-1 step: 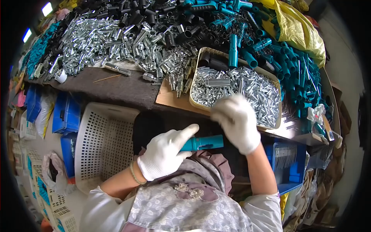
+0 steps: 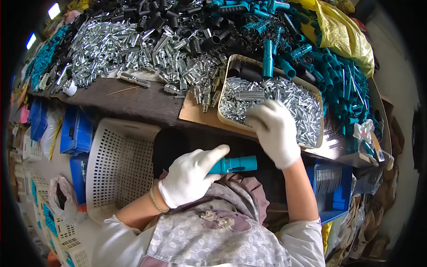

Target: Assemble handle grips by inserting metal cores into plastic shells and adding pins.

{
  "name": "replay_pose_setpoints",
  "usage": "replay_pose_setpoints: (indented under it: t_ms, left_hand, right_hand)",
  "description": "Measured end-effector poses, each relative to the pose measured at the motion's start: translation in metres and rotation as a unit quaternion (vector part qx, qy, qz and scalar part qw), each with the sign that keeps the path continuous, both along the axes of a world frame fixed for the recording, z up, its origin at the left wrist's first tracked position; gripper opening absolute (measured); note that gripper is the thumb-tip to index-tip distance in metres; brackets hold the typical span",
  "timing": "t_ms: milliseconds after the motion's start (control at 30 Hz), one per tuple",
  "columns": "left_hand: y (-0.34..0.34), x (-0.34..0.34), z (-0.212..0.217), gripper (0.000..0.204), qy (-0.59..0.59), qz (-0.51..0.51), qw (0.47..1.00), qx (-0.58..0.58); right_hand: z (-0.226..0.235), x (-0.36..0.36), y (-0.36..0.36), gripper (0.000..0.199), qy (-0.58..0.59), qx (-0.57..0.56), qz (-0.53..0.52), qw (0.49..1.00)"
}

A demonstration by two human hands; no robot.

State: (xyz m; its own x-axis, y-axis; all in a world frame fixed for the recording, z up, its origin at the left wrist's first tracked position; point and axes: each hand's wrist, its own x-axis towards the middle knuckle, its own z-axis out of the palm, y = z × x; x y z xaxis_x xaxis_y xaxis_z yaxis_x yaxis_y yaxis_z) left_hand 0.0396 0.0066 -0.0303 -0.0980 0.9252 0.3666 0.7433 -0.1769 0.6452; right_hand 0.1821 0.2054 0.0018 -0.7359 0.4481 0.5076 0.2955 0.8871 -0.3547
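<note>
My left hand (image 2: pixel 189 178), in a white glove, is wrapped round a teal plastic tube (image 2: pixel 240 164) with a slot in its side. The tube lies level above my lap, its free end pointing right. My right hand (image 2: pixel 275 131), also gloved in white, hovers over the near rim of a cream tray (image 2: pixel 240 128). Its fingers are bent and pressed together; whatever is between them is hidden. Inside the tray are small metal pins (image 2: pixel 302 111), little metal nuts or rings (image 2: pixel 233 104) and a larger metal sleeve (image 2: pixel 250 95). A teal tube (image 2: pixel 267 60) rests across the tray's far side.
Metal sleeves (image 2: pixel 104 46) are heaped on the dark bench (image 2: pixel 138 104), with black tubes (image 2: pixel 155 20) behind. Teal tubes (image 2: pixel 331 71) pile up right of the tray, beside a yellow sack (image 2: pixel 349 38). A white perforated basket (image 2: pixel 122 164) stands at left, a blue bin (image 2: pixel 340 196) at right.
My right hand has shifted slightly up and to the right, its fingers curling closer. My left hand and the teal tube stay almost where they were.
</note>
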Motion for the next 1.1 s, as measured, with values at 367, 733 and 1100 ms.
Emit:
replay_pose_setpoints:
  t_ms: [367,733,1100]
  left_hand:
    - [-0.005,-0.004,-0.009,0.045,-0.014,-0.034,0.997,0.062]
    - [0.000,0.000,-0.012,0.047,-0.170,-0.007,0.984,0.048]
    - [0.003,-0.005,-0.015,0.056,-0.665,-0.001,0.740,-0.095]
  right_hand:
    - [-0.014,-0.014,0.015,0.008,-0.061,0.027,-0.032,0.997]
    - [-0.011,-0.029,0.017,0.011,-0.119,0.018,-0.024,0.992]
    - [-0.012,0.003,-0.056,0.010,0.219,-0.322,0.036,0.920]
